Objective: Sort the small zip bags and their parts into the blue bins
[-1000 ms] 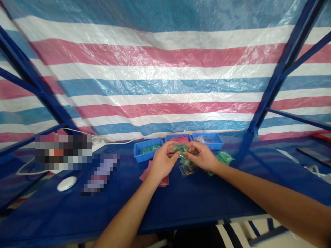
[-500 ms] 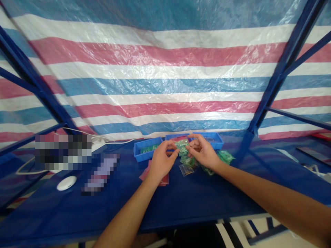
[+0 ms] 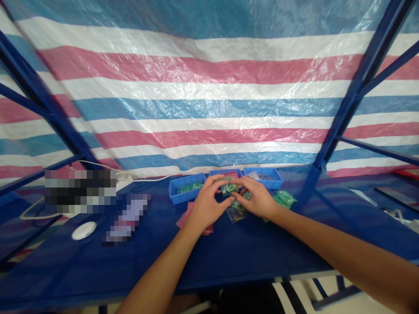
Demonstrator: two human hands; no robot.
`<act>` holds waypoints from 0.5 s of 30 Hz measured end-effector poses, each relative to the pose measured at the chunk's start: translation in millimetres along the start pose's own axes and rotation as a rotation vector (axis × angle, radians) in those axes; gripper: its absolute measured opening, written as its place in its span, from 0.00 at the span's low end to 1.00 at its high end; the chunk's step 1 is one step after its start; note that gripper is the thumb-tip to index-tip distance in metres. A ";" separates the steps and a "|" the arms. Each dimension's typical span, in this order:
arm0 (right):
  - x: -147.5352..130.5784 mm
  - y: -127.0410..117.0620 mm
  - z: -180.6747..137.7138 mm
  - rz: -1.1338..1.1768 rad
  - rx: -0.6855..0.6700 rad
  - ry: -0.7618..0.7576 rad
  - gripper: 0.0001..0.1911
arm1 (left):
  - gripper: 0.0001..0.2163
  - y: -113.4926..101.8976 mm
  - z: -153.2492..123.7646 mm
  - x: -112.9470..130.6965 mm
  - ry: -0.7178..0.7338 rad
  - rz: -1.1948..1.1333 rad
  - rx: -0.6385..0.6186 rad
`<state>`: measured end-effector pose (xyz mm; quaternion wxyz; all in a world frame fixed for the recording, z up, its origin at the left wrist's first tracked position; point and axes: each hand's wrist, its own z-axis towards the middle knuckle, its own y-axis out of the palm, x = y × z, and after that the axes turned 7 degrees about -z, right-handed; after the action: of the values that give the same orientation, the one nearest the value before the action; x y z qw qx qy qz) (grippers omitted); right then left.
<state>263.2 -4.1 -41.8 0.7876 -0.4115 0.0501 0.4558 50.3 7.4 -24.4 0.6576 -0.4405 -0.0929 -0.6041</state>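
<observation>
Between my two hands is a small clear plastic bag (image 3: pixel 228 188) with green pieces inside. My left hand (image 3: pixel 209 204) curls round its left side, thumb below and fingers above. My right hand (image 3: pixel 258 201) closes on its right side; the fingertips are partly hidden. Underneath, more small bags of green pieces lie on the table, along with a clear bag (image 3: pixel 236 215) of dark and brassy bits. Pink bags (image 3: pixel 185 217) lie partly covered by my left hand and wrist. Right of my right hand rests a green bag (image 3: pixel 285 199).
Behind the hands stand three blue bins: the left bin (image 3: pixel 176 197) with green pieces, the middle bin (image 3: pixel 214 173) with pink material, the right bin (image 3: pixel 278 179) with clear bags. A white round object (image 3: pixel 84 231) and blurred-out items lie left. Blue metal posts (image 3: pixel 340 113) frame the table.
The bag between my hands has been lowered slightly and tilted, showing more green. My left fingers have reached further over it, and both thumbs have come closer together below.
</observation>
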 end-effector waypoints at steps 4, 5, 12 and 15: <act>2.0 1.6 -0.3 0.202 -0.007 0.141 0.21 | 0.20 -0.7 0.3 -0.6 0.009 0.020 -0.009; 2.5 2.0 -0.4 0.255 -0.011 0.181 0.21 | 0.19 -1.1 0.5 -0.7 0.010 0.028 -0.007; 2.1 2.7 -0.3 0.413 -0.039 0.265 0.21 | 0.10 -6.0 3.4 2.0 -0.006 0.133 -0.027; 2.6 3.9 -0.6 0.407 -0.033 0.298 0.18 | 0.10 -5.1 2.9 2.0 -0.051 0.169 -0.019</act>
<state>261.9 -1.8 -45.7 0.6568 -0.4682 0.2401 0.5401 47.5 8.6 -19.0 0.6993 -0.4683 -0.0664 -0.5360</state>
